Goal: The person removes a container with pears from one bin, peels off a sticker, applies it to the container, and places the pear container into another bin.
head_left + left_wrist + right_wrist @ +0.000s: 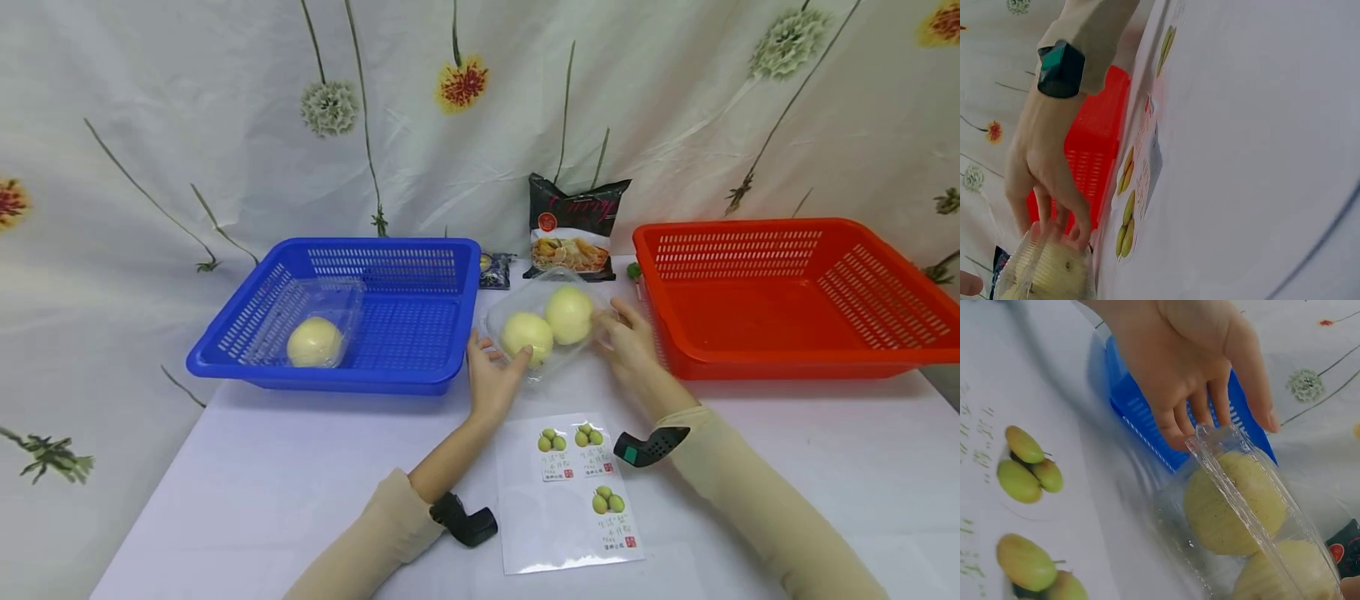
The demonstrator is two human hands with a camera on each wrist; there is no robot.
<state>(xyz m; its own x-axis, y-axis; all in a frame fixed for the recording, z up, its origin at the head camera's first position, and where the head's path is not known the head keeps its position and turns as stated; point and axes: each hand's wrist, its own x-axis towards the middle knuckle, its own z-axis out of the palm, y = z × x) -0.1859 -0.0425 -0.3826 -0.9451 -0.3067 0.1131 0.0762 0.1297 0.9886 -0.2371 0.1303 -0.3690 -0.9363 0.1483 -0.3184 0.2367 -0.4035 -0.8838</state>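
My left hand (495, 379) holds the near left end of a clear plastic box (525, 296), its thumb over the top and its fingers at the side. My right hand (630, 350) grips the opposite end, with fingertips on the plastic, as the left wrist view also shows. Inside the box lie two round, pale yellow fruits (568, 315) that look like pears. In the right wrist view, a rim runs along the box between the fruits (1235, 503) and the camera. A sheet of stickers (555, 525) printed with green fruit lies just in front of the hands.
A blue basket (405, 375) at left contains another clear box (348, 298) with one pale fruit (315, 342). At right stands a red basket (780, 367). Behind the hands are a black food packet (573, 225) and a small dark packet (495, 271), before a flowered cloth (247, 108).
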